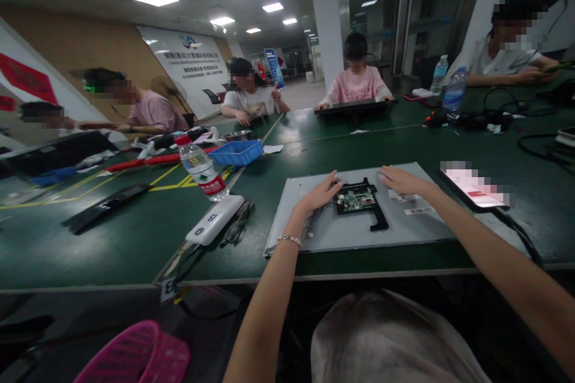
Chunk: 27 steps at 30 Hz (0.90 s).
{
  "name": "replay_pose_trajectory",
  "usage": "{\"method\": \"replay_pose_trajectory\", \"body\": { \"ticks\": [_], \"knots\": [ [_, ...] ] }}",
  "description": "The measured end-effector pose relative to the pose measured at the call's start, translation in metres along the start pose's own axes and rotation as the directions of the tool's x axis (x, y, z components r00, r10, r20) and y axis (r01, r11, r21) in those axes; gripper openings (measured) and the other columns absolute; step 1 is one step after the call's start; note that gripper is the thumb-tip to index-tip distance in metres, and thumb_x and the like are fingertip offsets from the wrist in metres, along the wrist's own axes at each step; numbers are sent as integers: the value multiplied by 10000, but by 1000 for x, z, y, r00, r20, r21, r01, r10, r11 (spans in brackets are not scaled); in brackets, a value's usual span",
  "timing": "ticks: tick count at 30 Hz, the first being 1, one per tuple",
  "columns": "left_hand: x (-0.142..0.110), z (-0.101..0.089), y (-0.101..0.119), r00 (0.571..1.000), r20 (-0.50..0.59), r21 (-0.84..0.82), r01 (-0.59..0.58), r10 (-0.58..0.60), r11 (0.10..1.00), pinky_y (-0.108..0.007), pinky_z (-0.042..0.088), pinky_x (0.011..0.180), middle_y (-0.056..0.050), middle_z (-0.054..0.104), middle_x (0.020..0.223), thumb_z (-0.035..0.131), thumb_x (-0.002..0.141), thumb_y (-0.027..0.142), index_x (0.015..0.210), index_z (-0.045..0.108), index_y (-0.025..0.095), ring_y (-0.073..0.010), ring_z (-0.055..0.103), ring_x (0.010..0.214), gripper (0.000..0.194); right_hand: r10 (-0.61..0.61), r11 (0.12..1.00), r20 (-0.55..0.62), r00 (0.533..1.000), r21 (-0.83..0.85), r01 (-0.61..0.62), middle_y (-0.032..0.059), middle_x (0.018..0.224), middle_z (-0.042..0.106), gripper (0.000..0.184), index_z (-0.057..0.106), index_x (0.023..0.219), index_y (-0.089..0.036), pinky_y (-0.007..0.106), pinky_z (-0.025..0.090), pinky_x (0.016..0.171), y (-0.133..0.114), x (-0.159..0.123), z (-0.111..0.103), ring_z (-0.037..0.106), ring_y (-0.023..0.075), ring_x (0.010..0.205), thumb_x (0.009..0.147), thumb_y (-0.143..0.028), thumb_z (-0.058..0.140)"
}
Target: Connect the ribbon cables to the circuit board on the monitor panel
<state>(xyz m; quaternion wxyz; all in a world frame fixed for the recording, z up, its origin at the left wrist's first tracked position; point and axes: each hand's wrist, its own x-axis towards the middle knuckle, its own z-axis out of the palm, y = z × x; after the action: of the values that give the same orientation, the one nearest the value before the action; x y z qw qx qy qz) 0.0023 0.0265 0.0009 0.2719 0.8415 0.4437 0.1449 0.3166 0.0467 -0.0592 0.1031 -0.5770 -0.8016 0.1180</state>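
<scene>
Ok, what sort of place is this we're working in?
Probably a shared electronics workroom, though that's a judgement: a circuit board in a black frame lies on a grey panel, and other people work around the same long green table.

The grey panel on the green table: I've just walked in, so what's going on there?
The grey panel lies flat on the green table, with a black frame and a green circuit board on it. The person's left hand is at the frame's left edge, its grip unclear; the right hand is outstretched, just right of the frame, near white labels.
</scene>
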Motion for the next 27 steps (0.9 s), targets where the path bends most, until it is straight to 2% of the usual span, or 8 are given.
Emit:
{"method": "replay_pose_trajectory", "body": {
  "ticks": [5,9,12,15,19,23,27],
  "knots": [
    [11,-3,-9,1000,25,49,-3,2,999,-333,253,1130,-60,377,1470,264,928,590,1481,174,187,-193,354,1354,690,31,999,50,998,-23,-30,108,1542,220,670,300,1463,-174,462,227,1122,5,9,9,186,307,1408,920,-563,242],
    [23,-10,-14,1000,17,77,6,-7,997,-321,257,1129,-56,302,1503,261,925,594,1462,248,172,-192,307,1377,683,21,999,49,999,-35,-19,122,1538,230,678,314,1456,-164,447,228,1123,4,22,6,197,303,1406,917,-570,251],
    [30,-12,-19,1000,-12,57,27,-26,998,-335,249,1132,-61,278,1511,257,925,590,1451,277,166,-205,288,1385,676,6,998,39,999,-56,-4,124,1514,297,640,365,1431,-175,426,253,1110,3,32,1,243,290,1394,914,-549,314],
    [32,-9,-21,999,-44,43,30,-28,999,-342,267,1121,-69,369,1472,265,927,583,1461,246,175,-206,360,1350,672,-23,999,24,999,-43,24,124,1440,427,589,445,1379,-191,391,322,1063,-1,35,-5,375,281,1329,904,-532,372],
    [27,-6,-22,999,-42,50,-8,10,999,-324,289,1106,-76,427,1439,285,922,584,1463,231,172,-200,422,1309,683,-57,998,-79,995,1,57,146,1294,562,522,553,1278,-158,362,401,971,-9,28,-15,532,276,1168,877,-480,463],
    [18,-11,-20,996,-80,145,-26,38,989,-330,269,1114,-95,359,1479,334,907,584,1451,259,160,-210,365,1345,693,-91,996,-129,987,-13,90,125,1212,611,420,622,1182,-163,328,426,925,-14,19,-23,567,250,1098,848,-403,537],
    [10,-20,-15,989,-110,275,-61,95,960,-350,240,1125,-94,327,1497,358,903,575,1446,266,178,-215,326,1365,679,-92,995,-141,986,-45,86,99,1093,658,318,671,1078,-181,324,445,878,-16,14,-28,607,219,983,894,-358,481]
  ]
}}
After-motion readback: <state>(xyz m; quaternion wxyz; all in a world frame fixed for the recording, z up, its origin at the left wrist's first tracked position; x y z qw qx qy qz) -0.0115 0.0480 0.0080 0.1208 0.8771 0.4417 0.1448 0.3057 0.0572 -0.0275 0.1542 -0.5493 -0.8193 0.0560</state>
